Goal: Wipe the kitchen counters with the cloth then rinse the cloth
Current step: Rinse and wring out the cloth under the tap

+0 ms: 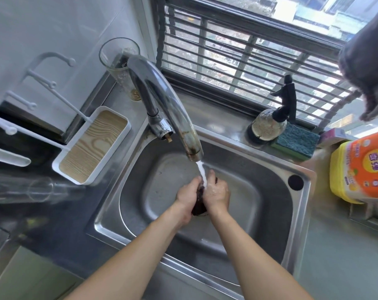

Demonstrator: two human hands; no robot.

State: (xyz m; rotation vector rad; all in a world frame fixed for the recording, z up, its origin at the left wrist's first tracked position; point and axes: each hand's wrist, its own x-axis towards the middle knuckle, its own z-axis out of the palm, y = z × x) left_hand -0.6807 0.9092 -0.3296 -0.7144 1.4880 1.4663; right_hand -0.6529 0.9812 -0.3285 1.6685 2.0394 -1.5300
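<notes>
A dark, wet cloth is bunched between my two hands over the middle of the steel sink. My left hand grips its left side and my right hand grips its right side. Water runs from the chrome faucet straight onto the cloth and my fingers. Most of the cloth is hidden by my hands.
A white rack with a wood-grain tray stands left of the sink, a tall glass behind the faucet. On the window ledge sit a spray bottle and a green sponge. A yellow detergent bottle stands at right.
</notes>
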